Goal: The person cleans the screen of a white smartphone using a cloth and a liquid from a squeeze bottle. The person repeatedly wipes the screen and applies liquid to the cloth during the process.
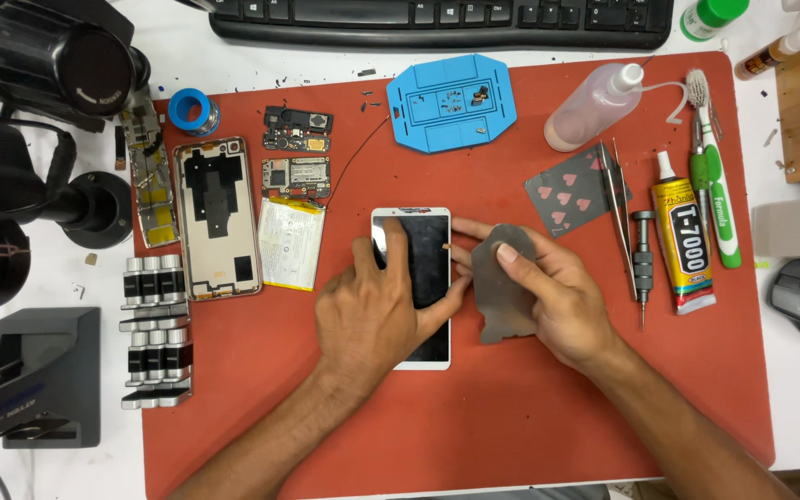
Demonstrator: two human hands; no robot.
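Left hand [372, 310] is lying flat-ish on the phone screen assembly [416, 287], fingers loosely curled and spread over its left half, pressing on it rather than gripping it. The white-framed phone screen assembly sits face up in the middle of the frame on the red work mat [474, 417]. Right hand [548, 292] is just to the right of it, fingers closed around a thin grey flexible sheet [502, 282], thumb on top, with the fingertips touching the phone's right edge.

Other bits on the mat: a back housing [218, 218] and a battery [291, 243] left of centre, a circuit board [296, 174] above the battery, a blue parts tray [452, 102] at the top, a playing card [571, 196], tweezers [619, 218], a small screwdriver [643, 264] and a yellow glue tube [682, 231] on the right.
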